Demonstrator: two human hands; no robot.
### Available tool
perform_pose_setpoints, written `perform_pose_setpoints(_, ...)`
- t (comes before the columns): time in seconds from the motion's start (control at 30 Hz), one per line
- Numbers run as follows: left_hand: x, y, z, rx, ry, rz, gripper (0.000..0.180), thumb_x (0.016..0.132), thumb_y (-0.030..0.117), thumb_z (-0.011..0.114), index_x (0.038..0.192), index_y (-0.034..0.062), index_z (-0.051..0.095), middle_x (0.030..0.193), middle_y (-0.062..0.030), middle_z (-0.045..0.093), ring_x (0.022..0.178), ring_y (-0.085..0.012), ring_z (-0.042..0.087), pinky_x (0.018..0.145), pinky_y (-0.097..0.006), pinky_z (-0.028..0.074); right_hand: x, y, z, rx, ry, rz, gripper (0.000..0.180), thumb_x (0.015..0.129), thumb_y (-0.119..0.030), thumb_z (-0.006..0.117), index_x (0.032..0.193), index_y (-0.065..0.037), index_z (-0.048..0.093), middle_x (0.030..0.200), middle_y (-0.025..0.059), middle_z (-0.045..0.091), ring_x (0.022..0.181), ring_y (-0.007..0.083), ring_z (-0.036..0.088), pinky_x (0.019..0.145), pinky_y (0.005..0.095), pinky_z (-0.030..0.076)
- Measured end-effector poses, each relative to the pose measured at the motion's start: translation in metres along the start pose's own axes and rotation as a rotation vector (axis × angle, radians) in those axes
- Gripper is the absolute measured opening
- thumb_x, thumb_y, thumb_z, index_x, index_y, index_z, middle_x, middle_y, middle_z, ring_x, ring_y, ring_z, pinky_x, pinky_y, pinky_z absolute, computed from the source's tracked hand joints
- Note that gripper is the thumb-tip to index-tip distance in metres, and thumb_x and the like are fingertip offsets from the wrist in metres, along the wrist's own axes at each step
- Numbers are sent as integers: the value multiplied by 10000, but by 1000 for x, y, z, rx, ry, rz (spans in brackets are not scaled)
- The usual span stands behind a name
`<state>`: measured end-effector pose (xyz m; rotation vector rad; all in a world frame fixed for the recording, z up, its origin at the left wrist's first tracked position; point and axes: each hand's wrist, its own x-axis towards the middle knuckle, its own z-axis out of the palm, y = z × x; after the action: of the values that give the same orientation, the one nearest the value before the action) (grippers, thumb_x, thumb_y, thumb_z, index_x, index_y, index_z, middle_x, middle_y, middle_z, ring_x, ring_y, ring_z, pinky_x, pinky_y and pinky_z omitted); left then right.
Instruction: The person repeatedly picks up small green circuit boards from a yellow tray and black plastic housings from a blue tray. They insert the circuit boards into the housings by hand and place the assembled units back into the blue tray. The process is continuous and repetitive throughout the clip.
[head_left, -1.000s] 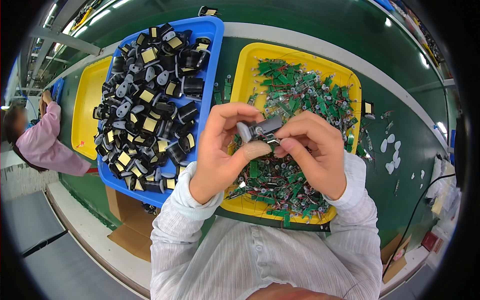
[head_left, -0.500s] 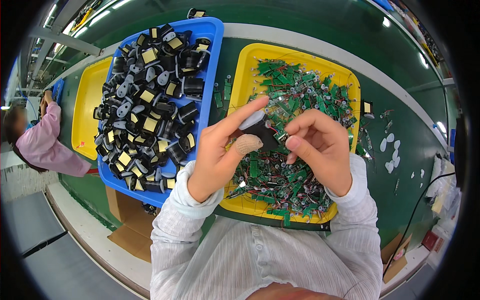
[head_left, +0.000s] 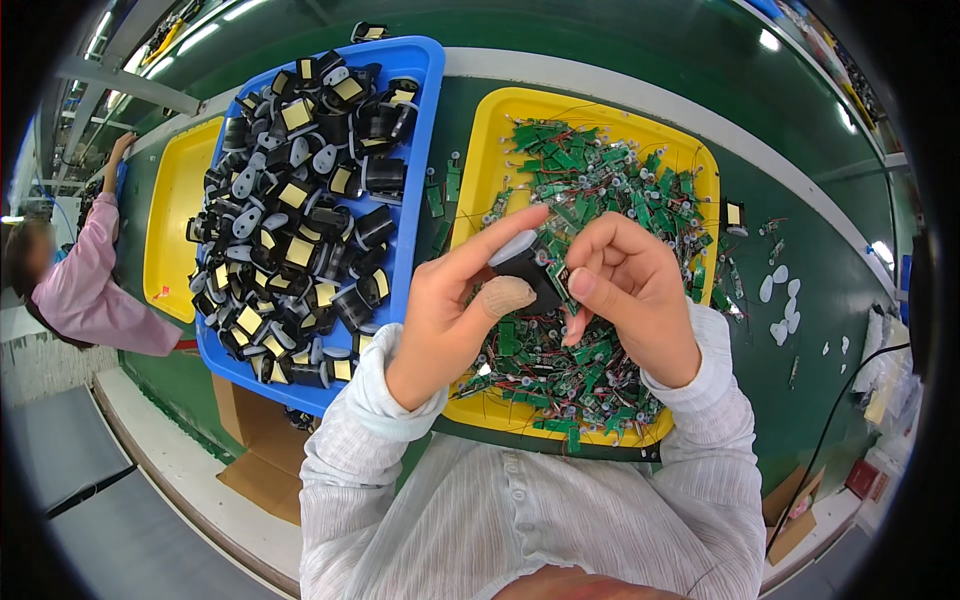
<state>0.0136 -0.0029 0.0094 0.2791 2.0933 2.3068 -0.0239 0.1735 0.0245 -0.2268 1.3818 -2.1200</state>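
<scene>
Above the yellow tray point(head_left: 482, 130), my left hand point(head_left: 435, 325) grips a black plastic housing point(head_left: 520, 270) with a grey oval end piece, between the index finger and the thumb. A beige cover wraps that thumb. My right hand point(head_left: 645, 300) pinches a small green circuit board point(head_left: 557, 281) at the housing's right side; the fingertips partly hide it, and I cannot tell how far it sits inside. Below both hands, the yellow tray holds a heap of green circuit boards point(head_left: 590, 375) with thin wires and small round parts.
To the left, a blue tray point(head_left: 425, 150) is piled with black housings point(head_left: 300, 220). Beyond it lie another yellow tray point(head_left: 165, 230) and a co-worker in a pink sleeve point(head_left: 95, 275). White oval pieces point(head_left: 780, 330) and loose boards lie on the green table at right. A cardboard box point(head_left: 265, 460) stands below.
The circuit board now shows upright against the housing, held closer in my right fingers. Both hands have shifted slightly. The co-worker's arm has reached farther up and away.
</scene>
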Motion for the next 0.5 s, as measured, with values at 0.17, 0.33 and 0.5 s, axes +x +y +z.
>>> perform_pose_setpoints(0.17,0,-4,-1,235,41,128,443,791,106,623,1214,23,518,983,-123,618,831,-145,582,697,-252,461,-1,0,0,-65,7,-8,117,840,-52,584,904,-2,500,749,26,551,587,77,561,520,196,464)
perform_pose_setpoints(0.33,2,3,-2,487,23,196,458,764,88,642,1204,32,532,913,-122,613,757,-205,582,658,-261,461,1,-1,-4,-137,-24,27,117,832,-46,590,903,9,515,737,26,542,581,78,546,521,195,461)
perform_pose_setpoints(0.5,3,0,-4,528,-14,231,528,779,151,638,1260,19,466,1033,-151,592,910,-259,561,796,-312,437,1,-1,2,-251,32,-15,82,814,-36,601,869,4,555,720,21,536,580,90,541,514,227,465)
